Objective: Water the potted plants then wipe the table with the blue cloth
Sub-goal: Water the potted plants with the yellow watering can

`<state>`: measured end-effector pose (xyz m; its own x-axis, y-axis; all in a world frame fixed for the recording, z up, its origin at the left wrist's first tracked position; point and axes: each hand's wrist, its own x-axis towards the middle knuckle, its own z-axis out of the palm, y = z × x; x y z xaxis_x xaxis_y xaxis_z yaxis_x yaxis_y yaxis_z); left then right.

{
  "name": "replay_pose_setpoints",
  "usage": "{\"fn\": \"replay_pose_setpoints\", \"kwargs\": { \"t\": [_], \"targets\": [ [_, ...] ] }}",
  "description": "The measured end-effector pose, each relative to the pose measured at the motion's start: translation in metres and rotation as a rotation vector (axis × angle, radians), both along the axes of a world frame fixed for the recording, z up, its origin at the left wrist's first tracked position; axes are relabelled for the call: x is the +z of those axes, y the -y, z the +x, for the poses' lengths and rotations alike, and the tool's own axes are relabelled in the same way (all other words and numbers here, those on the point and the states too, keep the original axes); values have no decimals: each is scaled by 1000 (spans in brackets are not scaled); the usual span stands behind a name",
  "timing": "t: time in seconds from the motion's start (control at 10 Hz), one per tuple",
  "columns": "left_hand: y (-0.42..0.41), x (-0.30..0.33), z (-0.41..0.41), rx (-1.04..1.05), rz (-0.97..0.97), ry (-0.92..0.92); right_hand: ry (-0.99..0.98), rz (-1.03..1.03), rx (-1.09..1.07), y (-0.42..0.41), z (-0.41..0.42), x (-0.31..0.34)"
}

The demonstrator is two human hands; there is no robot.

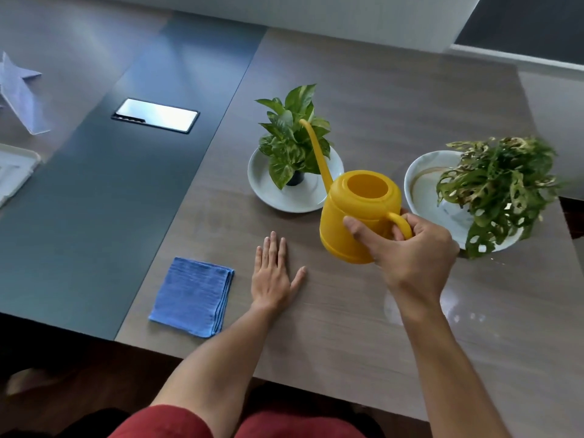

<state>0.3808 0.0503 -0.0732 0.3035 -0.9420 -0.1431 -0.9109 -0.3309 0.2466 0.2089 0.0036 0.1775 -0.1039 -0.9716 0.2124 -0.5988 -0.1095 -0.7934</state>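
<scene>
My right hand grips the handle of a yellow watering can, thumb against its body. The long spout points up and left, its tip over the leaves of a small green plant in a dark pot on a white saucer. To the right, a second plant with holed leaves sits in a white bowl-like dish. My left hand lies flat on the wooden table, fingers straight. A folded blue cloth lies just left of that hand.
A dark strip runs along the table's left part, with a shiny rectangular hatch set in it. White paper and a white tray lie at the far left. A wet patch glistens near my right forearm.
</scene>
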Motion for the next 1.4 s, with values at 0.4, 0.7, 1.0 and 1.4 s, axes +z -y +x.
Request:
{"fn": "replay_pose_setpoints", "kwargs": {
  "t": [0.4,0.7,1.0,1.4],
  "targets": [
    [-1,-1,-2,3,2,7,10,26,22,0,4,1],
    [0,-4,-1,7,-2,6,-15,0,13,4,4,7],
    [0,-3,-1,5,-4,3,-59,-23,21,11,3,8],
    [-1,-2,-2,13,-36,-13,-61,-26,-4,16,0,8]
  ]
}}
